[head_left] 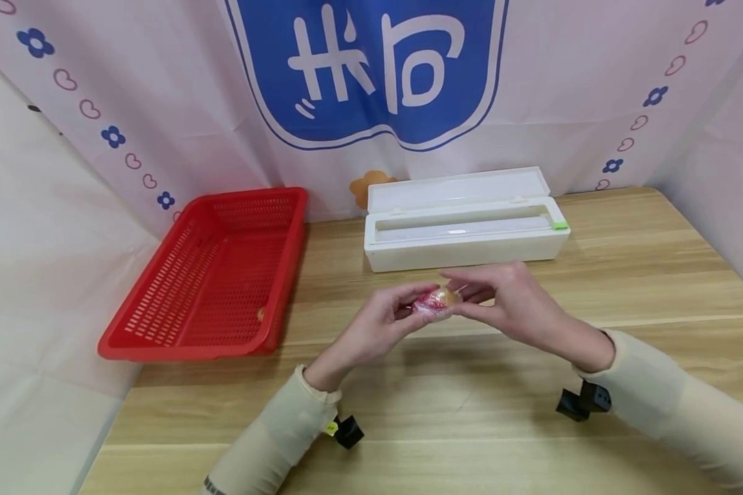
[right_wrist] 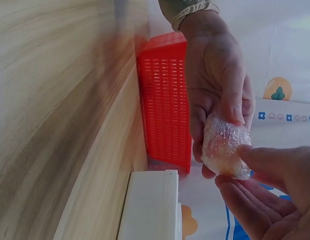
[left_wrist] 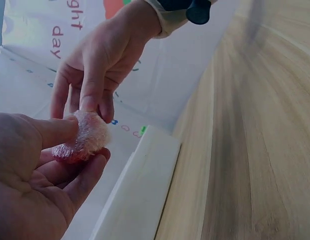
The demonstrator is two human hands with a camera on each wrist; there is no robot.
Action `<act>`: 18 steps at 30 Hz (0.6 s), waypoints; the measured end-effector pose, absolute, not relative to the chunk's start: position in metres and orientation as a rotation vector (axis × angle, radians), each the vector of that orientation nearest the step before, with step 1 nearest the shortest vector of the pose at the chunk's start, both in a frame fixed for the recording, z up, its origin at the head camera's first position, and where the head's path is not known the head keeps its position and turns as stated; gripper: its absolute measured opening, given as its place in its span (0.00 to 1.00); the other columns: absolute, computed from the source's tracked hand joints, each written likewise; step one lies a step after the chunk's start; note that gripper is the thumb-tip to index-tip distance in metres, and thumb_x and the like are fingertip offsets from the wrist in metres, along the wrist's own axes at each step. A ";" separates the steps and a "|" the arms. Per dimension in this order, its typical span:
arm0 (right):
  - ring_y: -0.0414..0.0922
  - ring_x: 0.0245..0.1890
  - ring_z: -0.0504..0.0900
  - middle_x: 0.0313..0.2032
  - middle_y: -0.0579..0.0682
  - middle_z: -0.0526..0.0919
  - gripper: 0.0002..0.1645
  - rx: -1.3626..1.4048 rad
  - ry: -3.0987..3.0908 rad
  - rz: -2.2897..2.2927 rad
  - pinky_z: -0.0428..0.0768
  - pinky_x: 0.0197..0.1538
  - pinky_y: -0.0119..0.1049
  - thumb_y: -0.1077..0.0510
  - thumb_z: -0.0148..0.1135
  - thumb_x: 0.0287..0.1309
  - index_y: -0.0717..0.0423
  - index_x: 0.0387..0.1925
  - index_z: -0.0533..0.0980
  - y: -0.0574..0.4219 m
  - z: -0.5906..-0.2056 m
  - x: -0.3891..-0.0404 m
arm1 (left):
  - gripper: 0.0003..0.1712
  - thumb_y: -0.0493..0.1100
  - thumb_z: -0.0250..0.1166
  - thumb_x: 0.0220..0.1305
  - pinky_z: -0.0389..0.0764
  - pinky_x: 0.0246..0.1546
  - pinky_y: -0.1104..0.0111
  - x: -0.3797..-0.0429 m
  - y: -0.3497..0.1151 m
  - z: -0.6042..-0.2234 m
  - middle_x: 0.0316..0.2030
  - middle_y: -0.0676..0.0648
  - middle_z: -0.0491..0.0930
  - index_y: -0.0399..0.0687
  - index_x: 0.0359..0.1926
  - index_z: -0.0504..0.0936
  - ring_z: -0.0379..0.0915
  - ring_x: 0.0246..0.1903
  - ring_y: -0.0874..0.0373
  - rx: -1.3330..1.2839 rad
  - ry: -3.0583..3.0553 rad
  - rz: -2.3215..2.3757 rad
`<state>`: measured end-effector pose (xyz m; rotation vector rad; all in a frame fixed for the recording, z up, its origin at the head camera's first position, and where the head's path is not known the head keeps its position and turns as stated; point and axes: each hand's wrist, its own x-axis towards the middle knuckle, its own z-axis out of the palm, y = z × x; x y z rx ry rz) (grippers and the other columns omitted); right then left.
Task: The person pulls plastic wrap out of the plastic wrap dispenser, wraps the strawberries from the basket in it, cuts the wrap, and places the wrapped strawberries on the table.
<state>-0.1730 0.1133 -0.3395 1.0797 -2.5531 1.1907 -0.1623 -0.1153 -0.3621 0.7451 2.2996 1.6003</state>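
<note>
Your left hand (head_left: 374, 326) and right hand (head_left: 520, 302) both pinch the wrapped bundle (head_left: 432, 302). The box (head_left: 464, 253) stands open beyond it

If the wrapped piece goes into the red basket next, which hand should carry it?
Probably the left hand: it already grips the wrapped piece and is nearer the red basket. The right hand also pinches the piece but is farther away.
</note>
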 end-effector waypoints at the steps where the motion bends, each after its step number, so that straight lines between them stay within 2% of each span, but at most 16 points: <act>1: 0.35 0.35 0.85 0.41 0.47 0.87 0.21 1.084 -2.556 1.204 0.83 0.37 0.26 0.58 0.71 0.50 0.54 0.49 0.82 0.114 -0.339 -0.173 | 0.26 0.40 0.62 0.63 0.83 0.42 0.70 -0.162 -0.115 -0.361 0.54 0.43 0.78 0.44 0.63 0.73 0.78 0.45 0.59 0.749 2.306 1.598; 6: 0.34 0.35 0.84 0.41 0.44 0.86 0.20 1.078 -2.565 1.225 0.83 0.38 0.28 0.53 0.73 0.48 0.51 0.46 0.82 0.115 -0.338 -0.172 | 0.25 0.40 0.62 0.64 0.82 0.43 0.71 -0.163 -0.112 -0.357 0.54 0.43 0.78 0.43 0.62 0.73 0.78 0.45 0.60 0.767 2.315 1.598; 11: 0.33 0.34 0.83 0.41 0.44 0.87 0.20 1.023 -2.549 1.165 0.82 0.34 0.25 0.49 0.73 0.47 0.48 0.44 0.84 0.116 -0.337 -0.172 | 0.25 0.40 0.62 0.64 0.82 0.46 0.70 -0.163 -0.108 -0.354 0.54 0.43 0.78 0.42 0.61 0.73 0.78 0.47 0.60 0.791 2.310 1.594; 18: 0.33 0.32 0.83 0.38 0.44 0.87 0.19 0.995 -2.547 1.149 0.82 0.34 0.26 0.50 0.74 0.46 0.49 0.42 0.83 0.121 -0.333 -0.171 | 0.24 0.41 0.63 0.63 0.81 0.48 0.69 -0.166 -0.103 -0.350 0.54 0.44 0.78 0.42 0.59 0.74 0.78 0.48 0.59 0.753 2.282 1.634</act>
